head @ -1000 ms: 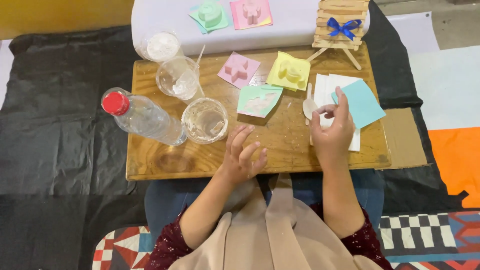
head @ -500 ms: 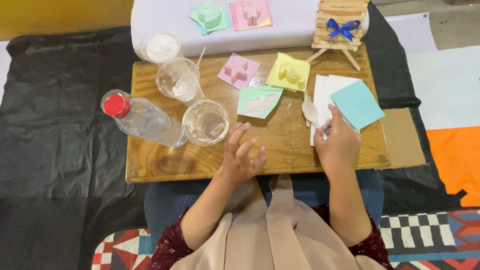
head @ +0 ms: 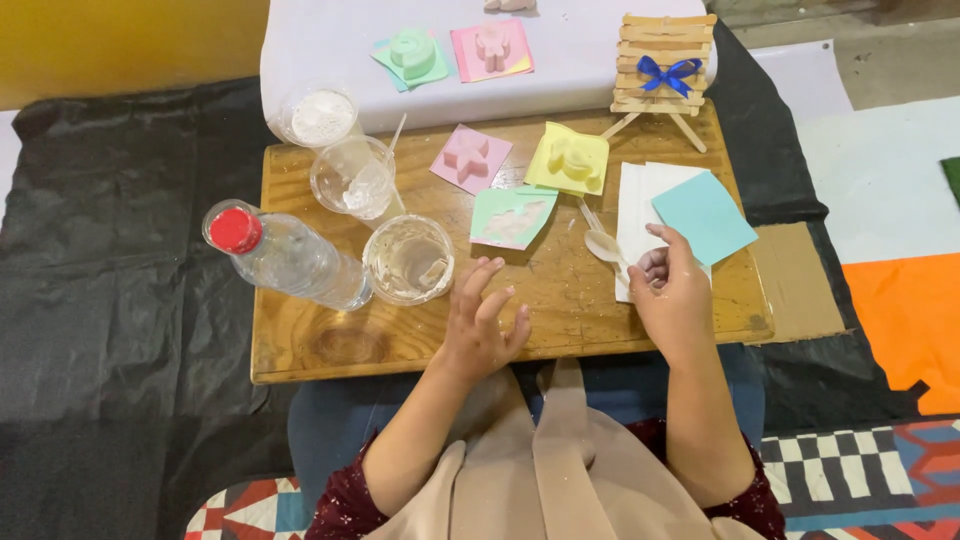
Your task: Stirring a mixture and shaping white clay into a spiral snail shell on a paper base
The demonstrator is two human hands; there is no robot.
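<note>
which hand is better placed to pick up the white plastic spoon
Likely the right hand: it rests on the white paper right beside the white plastic spoon. The left hand hovers farther away.

Right hand (head: 672, 290) on white spoon (head: 603, 244)

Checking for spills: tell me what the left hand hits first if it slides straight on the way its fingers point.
Probably the green paper square lying beyond the left hand; the wet clear cup sits just left of that line. Height above the table is unclear.
</note>
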